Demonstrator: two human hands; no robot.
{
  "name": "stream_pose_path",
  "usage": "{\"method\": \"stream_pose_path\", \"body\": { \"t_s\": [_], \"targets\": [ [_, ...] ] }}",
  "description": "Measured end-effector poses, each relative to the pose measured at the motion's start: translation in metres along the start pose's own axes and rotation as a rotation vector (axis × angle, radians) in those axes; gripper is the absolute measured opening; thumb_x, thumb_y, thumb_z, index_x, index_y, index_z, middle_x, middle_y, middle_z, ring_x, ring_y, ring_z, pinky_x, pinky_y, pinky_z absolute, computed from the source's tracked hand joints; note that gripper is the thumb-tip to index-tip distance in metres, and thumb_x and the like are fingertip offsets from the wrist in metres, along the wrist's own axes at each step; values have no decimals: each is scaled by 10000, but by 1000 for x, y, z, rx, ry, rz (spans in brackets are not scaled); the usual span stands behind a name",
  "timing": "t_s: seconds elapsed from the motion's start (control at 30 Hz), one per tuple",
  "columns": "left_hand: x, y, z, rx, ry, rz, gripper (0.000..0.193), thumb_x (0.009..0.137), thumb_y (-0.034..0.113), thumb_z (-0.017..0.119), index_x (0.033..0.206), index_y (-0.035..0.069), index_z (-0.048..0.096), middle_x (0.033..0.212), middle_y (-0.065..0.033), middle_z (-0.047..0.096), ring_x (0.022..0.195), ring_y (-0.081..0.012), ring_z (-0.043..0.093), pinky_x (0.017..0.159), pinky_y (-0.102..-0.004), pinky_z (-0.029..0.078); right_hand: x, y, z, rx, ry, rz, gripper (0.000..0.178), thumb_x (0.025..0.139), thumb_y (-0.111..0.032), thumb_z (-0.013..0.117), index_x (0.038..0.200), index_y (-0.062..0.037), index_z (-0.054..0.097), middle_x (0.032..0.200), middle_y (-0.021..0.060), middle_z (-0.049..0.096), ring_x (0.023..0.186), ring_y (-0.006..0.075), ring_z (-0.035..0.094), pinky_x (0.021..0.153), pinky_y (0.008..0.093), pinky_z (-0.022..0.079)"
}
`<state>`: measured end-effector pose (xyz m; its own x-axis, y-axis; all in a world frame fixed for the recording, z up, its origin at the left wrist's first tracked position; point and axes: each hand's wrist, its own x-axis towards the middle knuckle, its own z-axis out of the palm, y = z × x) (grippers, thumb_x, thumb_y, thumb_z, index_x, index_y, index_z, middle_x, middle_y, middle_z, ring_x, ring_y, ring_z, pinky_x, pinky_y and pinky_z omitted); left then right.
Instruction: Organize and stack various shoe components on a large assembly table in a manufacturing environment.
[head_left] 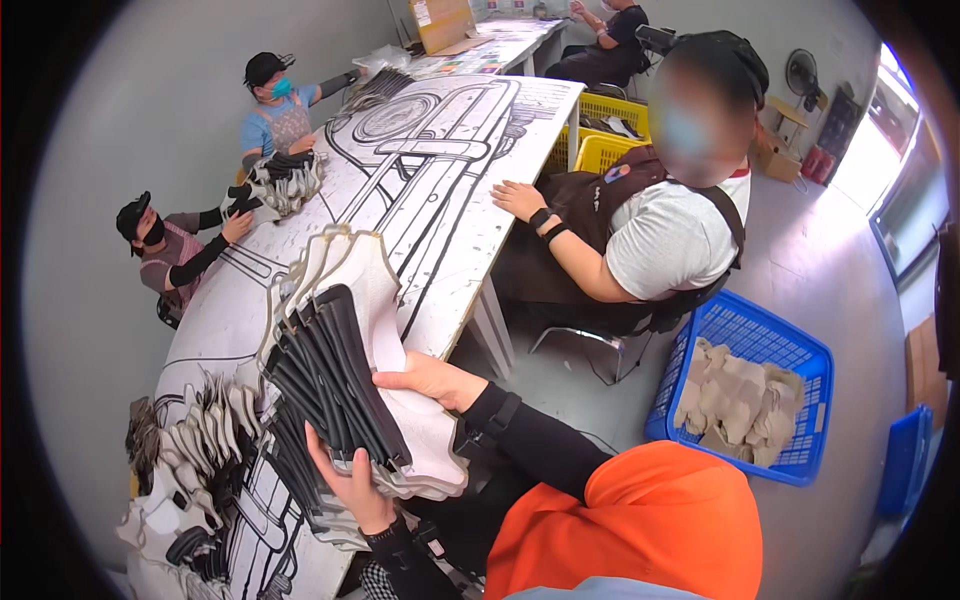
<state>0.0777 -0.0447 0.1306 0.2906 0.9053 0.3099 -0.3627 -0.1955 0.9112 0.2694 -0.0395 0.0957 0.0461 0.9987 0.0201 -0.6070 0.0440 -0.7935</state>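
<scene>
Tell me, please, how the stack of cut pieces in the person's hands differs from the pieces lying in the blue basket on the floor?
The stack of cut pieces is white with black edging, while the tan pieces are plain beige. The stack is fanned neatly and held over the table between the left hand and right hand; the tan pieces lie loosely heaped, untouched, in the blue basket. Both look like flat, curved cut shapes.

We count one long bench (pixel 440 200) and four co-workers (pixel 680 200) seated around it. There are two blue baskets (pixel 800 350), one large, one small at the right, and two yellow baskets (pixel 600 150). We hold one fanned stack of pieces (pixel 350 380) with our two hands; one fan (pixel 800 72) stands beyond.
</scene>
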Motion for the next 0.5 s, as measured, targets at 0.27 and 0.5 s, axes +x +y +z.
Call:
{"method": "stream_pose_path", "body": {
  "t_s": [0.27, 0.5],
  "targets": [
    [16, -8, -3, -121, 11, -222, 686, 1016, 469, 464, 1534, 51, 299, 1557, -148, 336, 1431, -276, 325, 1182, -390, 227, 0, 16, -22, 131, 42, -155, 552, 888, -197, 741, 1348, -10, 501, 1230, 81, 632, 1090, 177, 616, 941, 318, 499],
    [-1, -75, -53, 357, -37, -419, 385, 918, 81, 600, 1284, -24, 546, 1197, -100, 638, 1013, -188, 626, 880, -320, 502, 19, -12, -35, 448, 22, -302, 449, 928, -232, 684, 1302, -21, 553, 1192, 90, 660, 1055, 198, 652, 920, 350, 523]
  ]
}}
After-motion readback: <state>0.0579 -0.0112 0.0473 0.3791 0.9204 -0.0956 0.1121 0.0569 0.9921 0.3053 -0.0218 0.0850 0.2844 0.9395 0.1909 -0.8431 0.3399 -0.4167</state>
